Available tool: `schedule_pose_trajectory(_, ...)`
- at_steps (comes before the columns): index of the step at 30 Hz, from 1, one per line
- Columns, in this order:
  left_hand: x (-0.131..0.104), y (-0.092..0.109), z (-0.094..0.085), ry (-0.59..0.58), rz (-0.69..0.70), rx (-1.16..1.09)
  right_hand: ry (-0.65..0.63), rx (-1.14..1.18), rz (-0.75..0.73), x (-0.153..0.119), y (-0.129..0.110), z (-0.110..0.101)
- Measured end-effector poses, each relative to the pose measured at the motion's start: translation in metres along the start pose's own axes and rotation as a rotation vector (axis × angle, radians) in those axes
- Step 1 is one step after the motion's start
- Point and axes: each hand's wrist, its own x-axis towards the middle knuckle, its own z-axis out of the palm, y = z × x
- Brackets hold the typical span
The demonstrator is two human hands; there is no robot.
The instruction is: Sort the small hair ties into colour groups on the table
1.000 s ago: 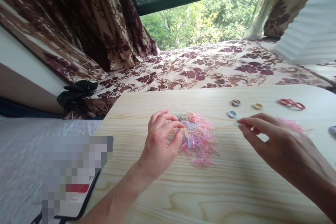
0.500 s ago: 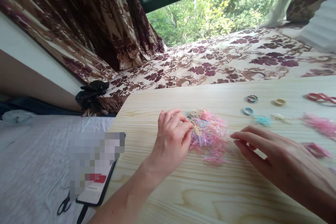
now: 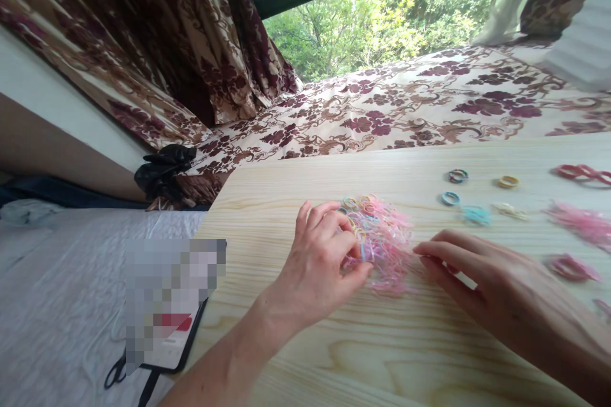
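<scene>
A loose pile of small elastic bands point(image 3: 389, 245), mostly pink and clear with some yellow and blue, lies on the light wooden table. My left hand point(image 3: 324, 254) is at the pile's left side, fingers curved over it and thumb apart from the index finger. At the pile's right edge, my right hand point(image 3: 477, 280) has its thumb and index fingertips pressed together; whatever lies between them is too small to make out. Pale strands of the pile reach close to those fingertips.
Sorted to the right are a multicoloured ring point(image 3: 458, 176), a blue ring point(image 3: 450, 198), a yellow ring point(image 3: 508, 182), turquoise bands point(image 3: 476, 215), cream bands point(image 3: 510, 210), pink bands point(image 3: 580, 222) and red bands point(image 3: 580, 172). A phone point(image 3: 179, 337) and scissors point(image 3: 116, 372) lie left.
My left hand has shifted slightly right and down, and its thumb has moved away from the index finger over the pile. The right hand is nearly still, slightly further left.
</scene>
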Motion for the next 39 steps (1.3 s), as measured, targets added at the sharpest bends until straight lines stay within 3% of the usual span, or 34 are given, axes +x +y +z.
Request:
schedule_pose_trajectory(13,-0.002,0.001,0.003,-0.066,-0.022,0.074,-0.012,-0.016,0.004,0.0,0.002,0.0)
schedule_pose_trajectory(20,-0.001,0.001,0.003,-0.033,-0.014,0.097,0.005,0.007,0.01,-0.003,0.002,0.002)
schedule_pose_trajectory(27,0.0,0.002,0.002,0.018,-0.032,0.08,-0.08,0.019,0.061,-0.001,-0.002,-0.002)
schedule_pose_trajectory(32,0.001,0.006,0.001,0.061,0.0,-0.014,0.014,0.053,0.035,0.0,0.0,0.0)
schedule_pose_trajectory(39,-0.002,0.014,0.003,0.004,0.035,-0.038,0.1,0.231,-0.058,0.0,-0.011,0.005)
